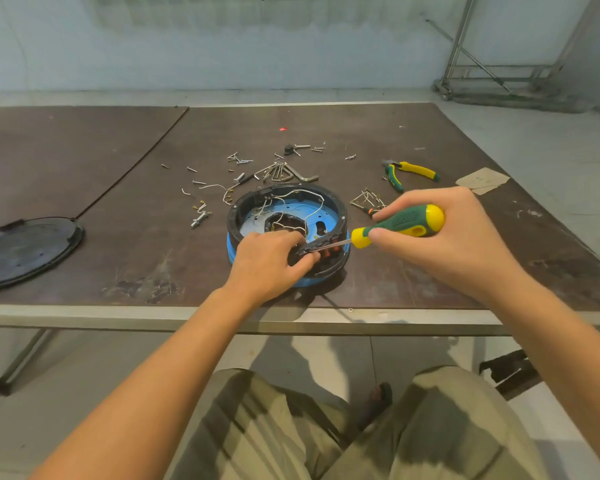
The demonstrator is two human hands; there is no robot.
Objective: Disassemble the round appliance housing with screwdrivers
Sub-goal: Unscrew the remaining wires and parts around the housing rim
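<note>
Head view, looking down over a seated person's knees at a workbench.

- Round blue-and-black plastic appliance housing: sits on the dark brown board table, near the front edge, roughly centre. Top is open; thin white wires loop across the blue interior.
- Left hand: fingers curled over the near black rim of the housing, thumb pressed against the outside, gripping that rim section.
- Right hand: wrapped around the green-and-yellow handle of a screwdriver. Handle is held nearly level, just right of the housing. Steel shaft points left across the near rim; the tip ends right at the left hand's fingertips, exact contact point not visible.
- Lettering on tools and housing: too small to read.

Other things on the table:
- Flat black round lid, far left, well apart from the housing.
- Yellow-and-green pliers, behind and right of the housing.
- Bunch of silver hex keys, just behind the housing's far rim.
- Loose silver screws, scattered behind and to the left.
- Tangle of bent wire clips, just beside the housing's right side.
- Scrap of tan cardboard, near the right edge.
- Small red fragment, farther back.

Grey metal frame stands on the floor against the far wall, right.
</note>
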